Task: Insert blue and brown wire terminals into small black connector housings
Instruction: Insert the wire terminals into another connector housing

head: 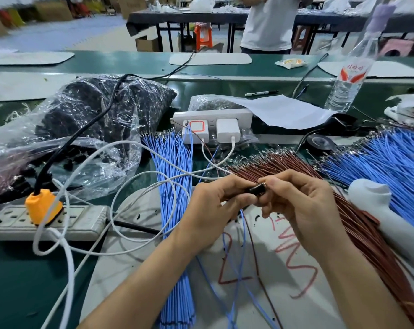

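Black and glossy, the housing (257, 189) sat between both hands above the white mat (284, 269). Its long axis ran roughly left to right, with the right end tipped slightly up. The left hand (210, 210) gripped its left end with curled fingers, and the right hand (301, 205) pinched its right end. A blue wire (243, 233) and a brown wire (257, 269) trailed from under the hands toward the person. A brown bundle (357, 222) lay just to the right.

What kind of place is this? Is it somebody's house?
Most likely a factory or assembly workshop, not a house: big bundles of blue wires and brown wires lie on a long green workbench, beside a plastic bag full of small black parts.
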Motion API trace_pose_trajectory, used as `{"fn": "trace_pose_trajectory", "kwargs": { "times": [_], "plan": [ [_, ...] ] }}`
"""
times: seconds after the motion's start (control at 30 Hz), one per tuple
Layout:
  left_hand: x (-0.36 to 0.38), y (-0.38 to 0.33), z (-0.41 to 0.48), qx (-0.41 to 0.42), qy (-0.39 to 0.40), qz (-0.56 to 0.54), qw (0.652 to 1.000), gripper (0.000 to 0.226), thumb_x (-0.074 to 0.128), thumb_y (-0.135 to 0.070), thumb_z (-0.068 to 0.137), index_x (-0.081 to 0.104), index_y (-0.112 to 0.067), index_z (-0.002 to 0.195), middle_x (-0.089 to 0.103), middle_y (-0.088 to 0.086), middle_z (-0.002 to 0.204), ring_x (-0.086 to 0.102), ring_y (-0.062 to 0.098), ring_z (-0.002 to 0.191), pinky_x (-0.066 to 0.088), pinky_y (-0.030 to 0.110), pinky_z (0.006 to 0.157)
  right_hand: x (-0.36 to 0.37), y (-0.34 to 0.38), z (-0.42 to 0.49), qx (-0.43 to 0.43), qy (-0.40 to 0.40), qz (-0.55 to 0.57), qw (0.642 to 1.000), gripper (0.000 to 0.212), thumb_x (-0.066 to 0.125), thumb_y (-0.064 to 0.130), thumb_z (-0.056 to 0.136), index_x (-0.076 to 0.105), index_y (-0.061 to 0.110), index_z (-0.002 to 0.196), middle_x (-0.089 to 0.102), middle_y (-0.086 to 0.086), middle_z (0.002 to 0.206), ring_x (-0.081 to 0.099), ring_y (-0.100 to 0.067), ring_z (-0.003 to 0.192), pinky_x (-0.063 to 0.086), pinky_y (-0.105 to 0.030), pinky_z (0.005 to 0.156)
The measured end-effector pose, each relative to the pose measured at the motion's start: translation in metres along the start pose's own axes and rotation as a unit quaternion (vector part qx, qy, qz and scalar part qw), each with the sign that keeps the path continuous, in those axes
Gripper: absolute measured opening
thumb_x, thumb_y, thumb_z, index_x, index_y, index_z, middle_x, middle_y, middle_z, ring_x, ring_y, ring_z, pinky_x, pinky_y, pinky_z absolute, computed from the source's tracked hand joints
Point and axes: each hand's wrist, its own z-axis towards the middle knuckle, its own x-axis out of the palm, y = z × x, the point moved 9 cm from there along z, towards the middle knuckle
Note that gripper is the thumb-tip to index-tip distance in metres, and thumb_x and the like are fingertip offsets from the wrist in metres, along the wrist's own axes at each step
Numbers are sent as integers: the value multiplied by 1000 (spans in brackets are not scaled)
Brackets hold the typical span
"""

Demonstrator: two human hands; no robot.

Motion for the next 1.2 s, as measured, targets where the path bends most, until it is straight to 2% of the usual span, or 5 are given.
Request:
{"fn": "trace_pose_trajectory", "kwargs": {
  "times": [0.23, 0.43, 0.63, 0.9, 1.2],
  "plan": [
    [2, 1, 0, -26, 6, -18, 999, 18, 66, -7, 86, 65, -24, 89, 67, -13, 63, 52, -6, 50, 37, 7, 52, 1, -4, 4, 14, 25, -13, 999, 24, 66, 21, 70, 62, -2, 74, 60, -11, 57, 55, -19, 48, 48, -23, 47],
    [5, 8, -1, -42, 22, 75, 996, 9, 68, -13, 87, 68, -21, 91, 68, -13, 65, 52, 4, 54, 40, 15, 53, -6, -11, 5, 66, 40, -75, 994, 22, 66, 19, 69, 64, -3, 72, 59, -11, 55, 52, -18, 44, 45, -22, 43],
    [4, 10, -2, -51, 26, 51, 997, 8, 69, -10, 85, 69, -10, 93, 70, -8, 70, 60, 6, 53, 50, 18, 60, -7, -24, 2, 130, 62, -8, 990, 17, 61, 12, 75, 60, -5, 75, 60, -13, 57, 55, -17, 45, 47, -23, 44],
    [5, 13, -1, -50, 31, 93, 994, 13, 68, -7, 87, 69, -2, 98, 74, 4, 79, 70, 9, 67, 55, 23, 72, -7, -26, 7, 101, 58, -52, 992, 23, 65, 16, 73, 63, -6, 81, 64, -13, 60, 58, -14, 48, 44, -18, 44],
    [6, 15, -2, -64, 23, 62, 996, 10, 66, -5, 87, 67, -1, 97, 73, 3, 77, 71, 12, 64, 56, 23, 71, -6, -27, 7, 102, 51, -47, 992, 17, 64, 16, 78, 64, -1, 80, 60, -7, 56, 52, -12, 48, 41, -17, 46]
  ]
}}
